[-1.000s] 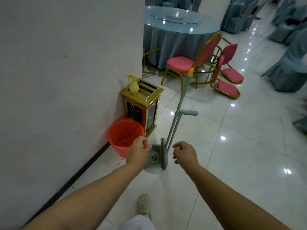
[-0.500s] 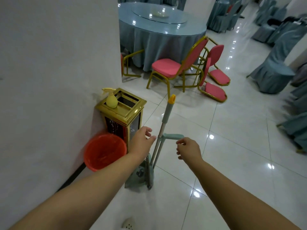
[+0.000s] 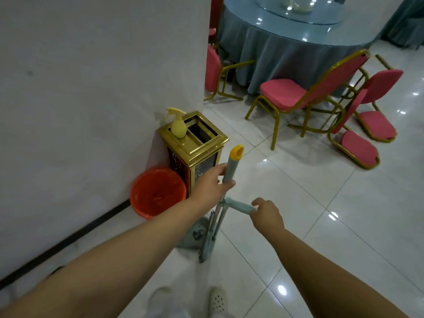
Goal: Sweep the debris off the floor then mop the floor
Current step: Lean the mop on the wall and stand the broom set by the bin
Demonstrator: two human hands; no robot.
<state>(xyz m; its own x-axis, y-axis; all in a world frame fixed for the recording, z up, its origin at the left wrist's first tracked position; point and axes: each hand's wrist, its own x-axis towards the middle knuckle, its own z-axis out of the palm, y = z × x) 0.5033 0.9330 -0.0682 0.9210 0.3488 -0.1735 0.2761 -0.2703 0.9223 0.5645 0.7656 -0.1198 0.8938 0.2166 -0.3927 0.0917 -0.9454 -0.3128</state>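
Observation:
A pale green broom with a yellow cap stands upright beside a matching dustpan on the white tiled floor. My left hand is wrapped around the broom handle just below the cap. My right hand grips the end of the dustpan's bent handle. The broom head sits against the pan near the floor. No debris shows on the tiles.
An orange bin and a gold-framed trash box with a yellow spray bottle stand against the white wall. Pink chairs, some tipped over, ring a blue-draped round table. My white shoe shows below.
Both hands reached forward and closed: the left one took hold of the broom handle, the right one the dustpan handle. The view moved closer to the wall corner.

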